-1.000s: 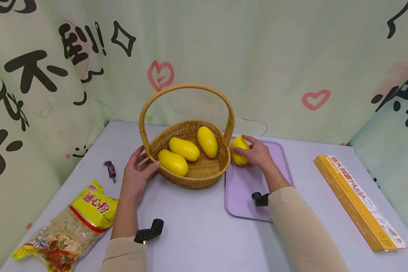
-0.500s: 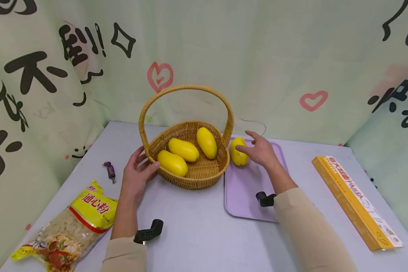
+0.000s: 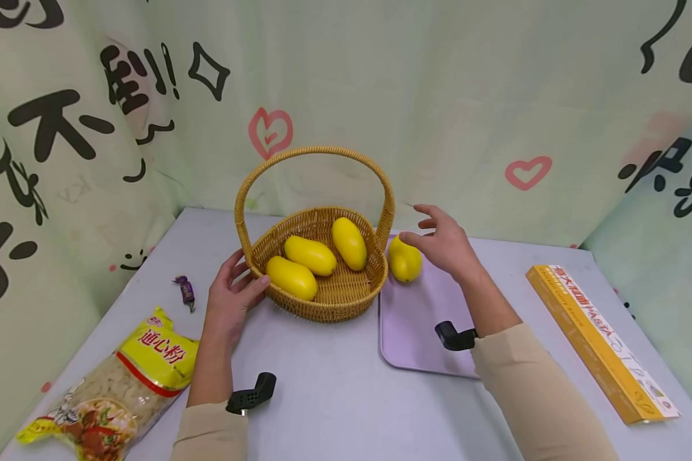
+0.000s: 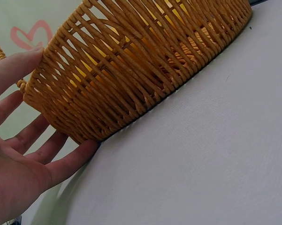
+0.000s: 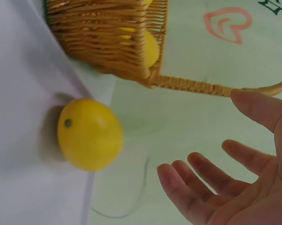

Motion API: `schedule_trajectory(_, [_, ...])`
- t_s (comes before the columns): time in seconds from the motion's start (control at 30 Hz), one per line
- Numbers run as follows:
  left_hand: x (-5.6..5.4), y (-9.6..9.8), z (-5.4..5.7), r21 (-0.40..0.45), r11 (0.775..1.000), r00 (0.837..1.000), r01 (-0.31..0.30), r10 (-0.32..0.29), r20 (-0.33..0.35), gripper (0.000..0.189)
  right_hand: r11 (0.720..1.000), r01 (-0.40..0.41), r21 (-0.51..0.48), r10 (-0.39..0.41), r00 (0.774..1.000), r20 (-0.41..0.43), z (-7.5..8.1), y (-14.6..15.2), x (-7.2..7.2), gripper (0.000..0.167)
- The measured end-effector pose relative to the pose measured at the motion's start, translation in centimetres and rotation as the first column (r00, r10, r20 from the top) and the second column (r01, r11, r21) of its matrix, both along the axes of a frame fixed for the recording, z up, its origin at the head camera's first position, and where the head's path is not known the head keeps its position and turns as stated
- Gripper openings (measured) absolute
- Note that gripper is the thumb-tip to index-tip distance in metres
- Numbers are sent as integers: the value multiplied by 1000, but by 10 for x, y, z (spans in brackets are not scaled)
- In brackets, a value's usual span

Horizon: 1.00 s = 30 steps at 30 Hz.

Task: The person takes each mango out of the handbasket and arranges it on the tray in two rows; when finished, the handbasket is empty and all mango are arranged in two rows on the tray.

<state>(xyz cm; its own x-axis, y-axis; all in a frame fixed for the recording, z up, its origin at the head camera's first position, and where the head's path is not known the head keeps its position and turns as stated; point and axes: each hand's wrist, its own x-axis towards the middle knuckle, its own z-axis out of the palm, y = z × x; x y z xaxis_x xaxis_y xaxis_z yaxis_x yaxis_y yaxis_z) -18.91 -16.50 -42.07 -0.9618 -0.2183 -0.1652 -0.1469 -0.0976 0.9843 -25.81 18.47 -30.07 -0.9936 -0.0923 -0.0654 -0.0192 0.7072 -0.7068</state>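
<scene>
A wicker basket with a tall arched handle stands on the table, holding three smooth yellow mango-like fruits. My left hand holds its left end. In the left wrist view, the thumb lies at the basket's rim and the fingers spread along the outer wall. Another yellow mango-like fruit rests on a lilac tray just right of the basket. Over it, my right hand is spread with nothing in it. The right wrist view shows its fingers apart from the fruit.
On the left lie a bag of macaroni and a small purple-wrapped candy. A long orange-and-white pasta box lies at the right. A printed pale curtain closes off the back and sides.
My right hand has let go of the fruit on the tray and moved up and right, its fingers opening. The left hand and basket have stayed put.
</scene>
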Motion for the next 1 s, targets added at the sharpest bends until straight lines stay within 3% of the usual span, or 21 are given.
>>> schedule_trajectory(0.27, [0,-1,0,1,1000,1000,-2,2,-5,81,997,-68,-30,69,998,14,18,-16,9,45])
schedule_trajectory(0.63, [0,1,-1,11,1000,1000,2,-2,-7,81,969,-247,1,247,968,53,24,-42,11,45])
schedule_trajectory(1.0, [-1,0,-3,13,1000,1000,6,-6,-25,80,944,-315,101,299,943,143,20,-80,-6,54])
